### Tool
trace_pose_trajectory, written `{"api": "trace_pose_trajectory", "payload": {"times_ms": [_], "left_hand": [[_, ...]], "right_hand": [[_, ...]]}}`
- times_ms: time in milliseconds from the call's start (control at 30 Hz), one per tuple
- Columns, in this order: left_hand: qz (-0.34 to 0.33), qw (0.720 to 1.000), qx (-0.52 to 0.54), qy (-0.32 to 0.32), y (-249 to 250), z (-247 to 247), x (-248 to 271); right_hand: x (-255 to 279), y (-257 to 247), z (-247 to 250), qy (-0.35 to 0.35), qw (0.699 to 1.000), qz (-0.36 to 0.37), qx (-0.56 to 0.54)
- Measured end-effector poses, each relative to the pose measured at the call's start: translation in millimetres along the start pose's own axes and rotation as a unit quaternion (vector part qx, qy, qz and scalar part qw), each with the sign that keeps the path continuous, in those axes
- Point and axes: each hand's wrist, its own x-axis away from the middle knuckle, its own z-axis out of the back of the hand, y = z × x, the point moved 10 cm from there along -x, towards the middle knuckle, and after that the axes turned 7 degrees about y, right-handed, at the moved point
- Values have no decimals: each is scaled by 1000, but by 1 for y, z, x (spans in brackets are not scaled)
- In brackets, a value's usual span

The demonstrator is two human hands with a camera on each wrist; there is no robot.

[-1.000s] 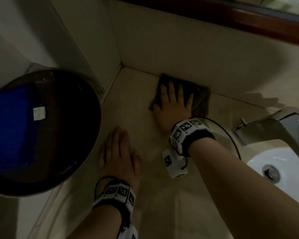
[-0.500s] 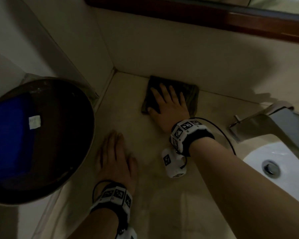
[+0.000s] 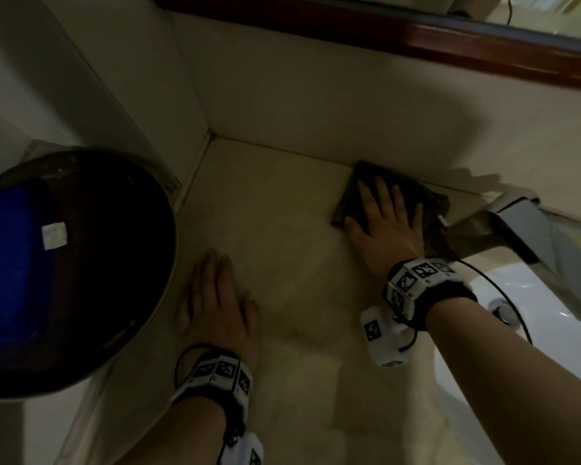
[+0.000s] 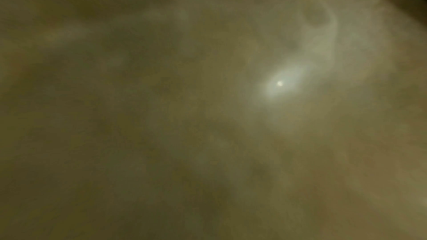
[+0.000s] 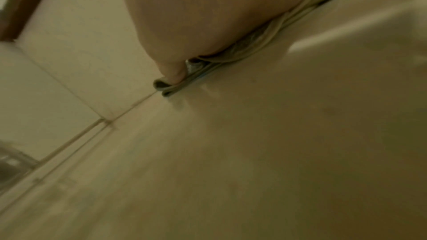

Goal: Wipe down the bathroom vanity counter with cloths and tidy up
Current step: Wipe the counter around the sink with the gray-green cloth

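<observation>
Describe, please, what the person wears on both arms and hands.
Both forearms are bare, with no sleeves or gloves. Each wrist carries a black band covered with white square tiles printed with black pixel-like markers. Under the right wrist hangs a white boxy camera unit with one such marker, and a thin black cable loops beside it. The left band also has a thin black cable.

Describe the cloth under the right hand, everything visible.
The cloth is dark, folded into a flat pad of several layers, as the right wrist view shows. It lies on the beige counter against the back wall, beside the faucet. The right hand presses it flat with straight fingers.
</observation>
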Motion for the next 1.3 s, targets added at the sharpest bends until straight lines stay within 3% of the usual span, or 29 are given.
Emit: {"api": "trace_pose_trajectory", "payload": {"times_ms": [233,467,567,800,1133,1300], "left_hand": [[6,1000,-14,3,1,1,0],[1,1000,5,7,1,-1,1],[0,1000,12,7,0,-3,1],[-3,1000,14,13,2,0,3],[1,1000,18,9,-2,1,1],[5,999,30,-23,-3,-1,-2]], "right_hand": [[8,-15,-5,-4,999,-34,8],[43,-101,-31,-5,999,53,9],[51,-113,-36,2,998,69,10],[64,-87,-33,-7,996,89,2],[102,13,-15,3,1000,-4,-12],[112,19,-18,-5,999,-31,-12]]}}
